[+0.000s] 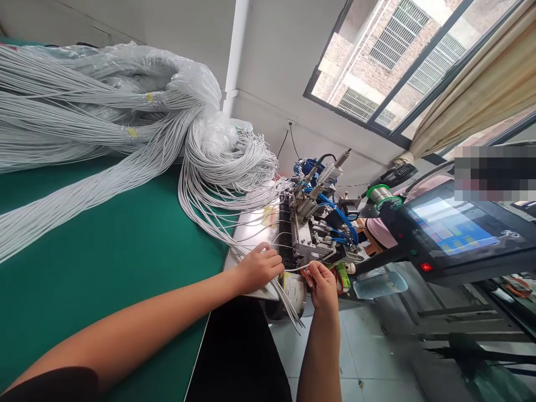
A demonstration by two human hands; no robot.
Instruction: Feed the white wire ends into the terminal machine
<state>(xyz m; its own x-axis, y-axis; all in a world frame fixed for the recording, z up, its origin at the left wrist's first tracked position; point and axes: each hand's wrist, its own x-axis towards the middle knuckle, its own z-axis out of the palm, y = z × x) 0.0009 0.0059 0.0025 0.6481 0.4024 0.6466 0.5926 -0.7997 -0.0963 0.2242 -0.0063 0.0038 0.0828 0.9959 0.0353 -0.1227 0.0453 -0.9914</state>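
Observation:
My left hand (pixel 260 269) is closed around white cables at the metal plate's front edge; loose cable ends hang below it. To its right, my right hand (pixel 321 283) pinches the end of one white cable (pixel 296 269), which runs between the two hands. Just beyond them stands a machine (pixel 312 229) with metal clamps and blue tubes. Several single cables lie across the metal plate (pixel 251 230) into its black slotted edge. They come from a big coiled bundle of white cables (pixel 234 167) behind my left hand.
Long cable bundles (pixel 84 195) and clear plastic wrap (pixel 195 78) lie on the green table (pixel 125 240). At right are a solder wire spool (pixel 383 197), a lit touchscreen (pixel 454 226) and a bluish clear container (pixel 381 285). Behind the screen a person (pixel 383 231) is partly visible.

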